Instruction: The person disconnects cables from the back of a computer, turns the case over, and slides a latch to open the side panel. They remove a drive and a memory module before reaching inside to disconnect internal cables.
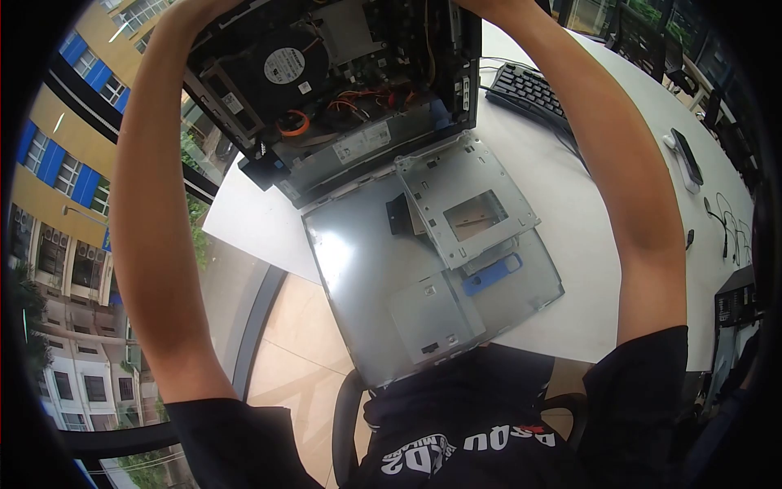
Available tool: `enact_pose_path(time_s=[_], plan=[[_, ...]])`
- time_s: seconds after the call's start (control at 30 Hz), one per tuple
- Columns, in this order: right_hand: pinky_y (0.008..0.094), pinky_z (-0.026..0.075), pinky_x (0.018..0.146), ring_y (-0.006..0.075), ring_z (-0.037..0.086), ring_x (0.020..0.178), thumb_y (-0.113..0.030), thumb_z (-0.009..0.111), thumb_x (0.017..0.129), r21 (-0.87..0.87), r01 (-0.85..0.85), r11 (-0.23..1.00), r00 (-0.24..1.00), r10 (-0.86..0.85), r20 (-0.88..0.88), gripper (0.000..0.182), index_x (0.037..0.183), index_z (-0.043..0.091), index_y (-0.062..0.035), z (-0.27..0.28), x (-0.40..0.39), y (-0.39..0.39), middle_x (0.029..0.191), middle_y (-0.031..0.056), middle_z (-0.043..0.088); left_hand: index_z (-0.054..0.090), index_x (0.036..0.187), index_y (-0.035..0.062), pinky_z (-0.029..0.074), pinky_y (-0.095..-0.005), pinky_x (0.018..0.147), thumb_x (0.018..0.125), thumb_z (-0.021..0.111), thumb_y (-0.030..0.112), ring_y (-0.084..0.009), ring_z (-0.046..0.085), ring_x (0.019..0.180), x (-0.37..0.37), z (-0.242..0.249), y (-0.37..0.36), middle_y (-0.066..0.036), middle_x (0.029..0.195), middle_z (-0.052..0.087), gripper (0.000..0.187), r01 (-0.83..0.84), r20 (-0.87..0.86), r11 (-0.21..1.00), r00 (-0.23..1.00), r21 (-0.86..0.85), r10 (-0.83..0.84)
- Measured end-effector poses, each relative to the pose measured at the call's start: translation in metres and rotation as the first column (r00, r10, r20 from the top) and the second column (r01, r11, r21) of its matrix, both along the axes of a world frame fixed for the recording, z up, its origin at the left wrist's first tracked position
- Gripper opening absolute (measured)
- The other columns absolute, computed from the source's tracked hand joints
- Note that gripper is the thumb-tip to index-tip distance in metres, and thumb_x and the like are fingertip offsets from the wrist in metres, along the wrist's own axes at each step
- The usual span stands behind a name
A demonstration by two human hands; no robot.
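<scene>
An opened desktop computer case (281, 163) stands tilted at the top of the view, its inside facing me. Within it are a black fan (285, 67), orange wires (358, 102) and a silver power supply (362, 143). My left hand (204, 6) reaches the case's upper left corner and my right hand (485, 5) its upper right corner; the fingers of both are cut off by the frame's top edge. Below the case lies a flat metal side panel (358, 277). On the panel rests a silver drive bracket (436, 183) with a blue lever (493, 275).
The white table (538, 301) carries a black keyboard (529, 90) behind my right forearm. Farther right are a dark phone-like device (687, 159) and thin black cables (725, 220). The panel overhangs the table's front edge, near a chair armrest (349, 424). Windows stand at left.
</scene>
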State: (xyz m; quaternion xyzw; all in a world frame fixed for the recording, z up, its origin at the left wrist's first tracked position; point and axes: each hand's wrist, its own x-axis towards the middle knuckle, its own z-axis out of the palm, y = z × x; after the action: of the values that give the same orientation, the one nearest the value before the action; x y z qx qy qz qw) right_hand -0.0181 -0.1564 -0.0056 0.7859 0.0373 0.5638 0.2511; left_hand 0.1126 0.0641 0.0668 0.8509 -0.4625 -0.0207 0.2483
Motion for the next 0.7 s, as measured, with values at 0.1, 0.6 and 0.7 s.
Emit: enact_pose_path(time_s=[0.1, 0.6, 0.7], plan=[[0.0428, 0.056, 0.080, 0.0328, 0.068, 0.089, -0.011, 0.078, 0.081, -0.010, -0.023, 1.000, 0.999, 0.023, -0.032, 0.027, 0.095, 0.055, -0.0061, 0.000, -0.009, 0.006, 0.089, 0.0119, 0.065, 0.068, 0.135, 0.0096, 0.046, -0.0420, 0.105, 0.101, 0.055, 0.052, -0.0274, 0.062, 0.119, 0.000, -0.001, 0.001, -0.015, 0.138, 0.066, 0.057, 0.011, -0.049, 1.000, 0.999, -0.004, -0.011], [0.0434, 0.056, 0.083, 0.0323, 0.068, 0.093, -0.007, 0.070, 0.084, 0.087, 0.122, 0.989, 0.992, -0.118, -0.049, 0.019, 0.097, 0.056, -0.0033, 0.004, -0.001, 0.011, 0.092, 0.0129, 0.064, 0.068, 0.136, 0.0105, 0.046, -0.0398, 0.105, 0.103, 0.053, 0.048, -0.0256, 0.063, 0.117, 0.030, -0.002, -0.013, -0.013, 0.136, 0.066, 0.052, 0.101, -0.034, 0.995, 0.994, -0.015, -0.101], [0.0433, 0.057, 0.083, 0.0324, 0.068, 0.094, -0.007, 0.070, 0.084, 0.102, 0.101, 0.990, 0.994, -0.096, -0.048, 0.019, 0.097, 0.056, -0.0026, 0.003, -0.003, 0.015, 0.092, 0.0131, 0.064, 0.068, 0.136, 0.0094, 0.047, -0.0388, 0.105, 0.103, 0.053, 0.047, -0.0246, 0.063, 0.116, 0.004, 0.000, 0.003, -0.012, 0.135, 0.067, 0.052, 0.135, -0.012, 0.991, 0.991, -0.013, -0.135]])
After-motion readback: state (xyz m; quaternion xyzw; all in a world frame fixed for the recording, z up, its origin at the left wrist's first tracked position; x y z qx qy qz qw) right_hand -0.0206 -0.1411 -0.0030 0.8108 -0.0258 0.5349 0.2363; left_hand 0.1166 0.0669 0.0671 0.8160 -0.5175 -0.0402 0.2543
